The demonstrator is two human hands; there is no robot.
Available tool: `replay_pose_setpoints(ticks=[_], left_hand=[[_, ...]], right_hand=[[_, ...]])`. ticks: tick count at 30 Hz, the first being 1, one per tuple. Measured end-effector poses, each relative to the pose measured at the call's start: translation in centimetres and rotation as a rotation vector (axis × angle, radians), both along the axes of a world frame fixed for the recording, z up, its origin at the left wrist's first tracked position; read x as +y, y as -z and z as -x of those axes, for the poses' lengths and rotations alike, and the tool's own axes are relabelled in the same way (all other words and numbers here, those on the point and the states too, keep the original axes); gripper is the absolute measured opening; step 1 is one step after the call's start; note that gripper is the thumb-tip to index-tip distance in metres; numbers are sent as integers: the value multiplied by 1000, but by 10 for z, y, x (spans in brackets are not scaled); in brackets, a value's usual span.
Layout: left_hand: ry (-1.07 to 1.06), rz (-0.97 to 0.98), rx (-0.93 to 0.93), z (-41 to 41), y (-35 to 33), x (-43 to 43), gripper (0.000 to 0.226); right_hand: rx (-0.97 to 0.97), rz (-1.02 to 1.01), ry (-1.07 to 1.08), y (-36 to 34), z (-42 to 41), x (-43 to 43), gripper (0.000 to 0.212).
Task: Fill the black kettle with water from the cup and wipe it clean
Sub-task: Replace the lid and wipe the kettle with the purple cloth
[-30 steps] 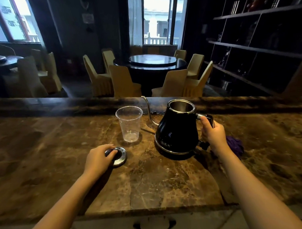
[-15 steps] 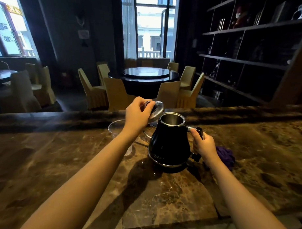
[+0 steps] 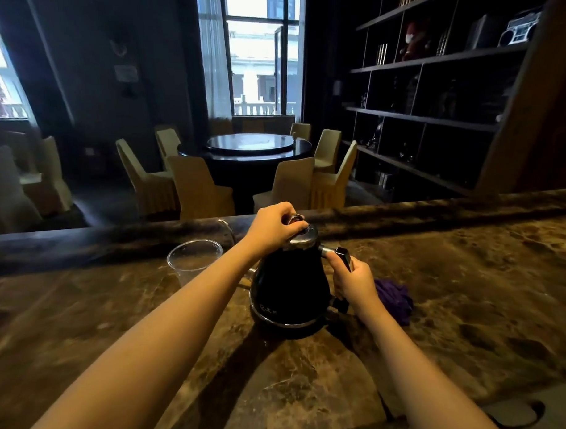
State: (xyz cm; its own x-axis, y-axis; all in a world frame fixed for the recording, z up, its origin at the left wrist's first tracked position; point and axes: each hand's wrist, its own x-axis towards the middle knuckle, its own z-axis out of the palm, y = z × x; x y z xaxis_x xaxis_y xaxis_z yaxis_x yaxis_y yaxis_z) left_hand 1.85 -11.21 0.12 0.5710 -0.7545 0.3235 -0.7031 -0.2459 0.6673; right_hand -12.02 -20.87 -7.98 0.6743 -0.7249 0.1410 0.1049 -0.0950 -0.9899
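Observation:
The black kettle (image 3: 290, 288) stands upright on the brown marble counter (image 3: 470, 288), a little right of centre. Its metal lid (image 3: 303, 237) sits on the kettle's mouth, and my left hand (image 3: 274, 229) grips the lid's knob from above. My right hand (image 3: 351, 279) is wrapped round the kettle's handle on its right side. A clear plastic cup (image 3: 193, 260) stands to the left of the kettle, partly behind my left forearm. A purple cloth (image 3: 395, 298) lies bunched on the counter just right of my right hand.
The counter's raised far ledge (image 3: 99, 240) runs behind the cup and kettle. A round hole (image 3: 513, 413) is set in the counter's near right edge. Beyond the counter are a round dining table (image 3: 253, 144) with covered chairs and dark shelving (image 3: 431, 96).
My left hand picked the lid up from the counter, carried it over to the kettle and set it onto the kettle's mouth. My right hand stayed on the handle. The view tilted up.

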Motion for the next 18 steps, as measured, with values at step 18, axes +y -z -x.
replay_pose_setpoints(ticks=[18], left_hand=[[14,31,-32,5,3,-4,16]], right_hand=[[-10,17,-19,1,1,0,14]])
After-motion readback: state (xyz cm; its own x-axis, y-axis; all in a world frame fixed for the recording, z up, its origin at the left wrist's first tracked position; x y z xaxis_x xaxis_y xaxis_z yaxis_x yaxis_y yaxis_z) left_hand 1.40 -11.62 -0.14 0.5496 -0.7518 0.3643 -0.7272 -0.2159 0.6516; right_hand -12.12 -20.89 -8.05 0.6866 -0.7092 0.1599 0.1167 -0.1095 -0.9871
